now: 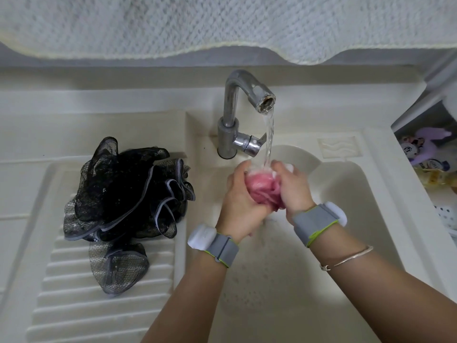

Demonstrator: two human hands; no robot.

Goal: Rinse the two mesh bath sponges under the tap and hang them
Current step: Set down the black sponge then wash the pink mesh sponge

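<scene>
A: We note the surface first. A cream moulded sink unit [385, 184], with a ribbed washboard slope [103, 303] on the left and a rounded basin on the right. A white knobbly towel [222, 23] hangs across the top of our view. At the right edge, a shelf of bottles [430, 164], blurred.

B: We log the tap [243, 107]: dull chrome, hooked spout, crusted at the mouth, water running in 1 clear stream.

A: The 2 sponges?

B: We see the pink mesh sponge [265, 191] bunched small and wet, directly under the stream above the basin. The left hand [241, 201] and right hand [295, 189] both clasp it, fingers curled round, squeezing from either side.

A: And the black mesh sponge [128, 194] lies loose on the washboard, well apart from the hands: gauzy net, ruffled folds, grey-edged trim.

B: We add grey straps with white pods on both wrists, and a thin bangle [351, 258] on the right forearm.
</scene>
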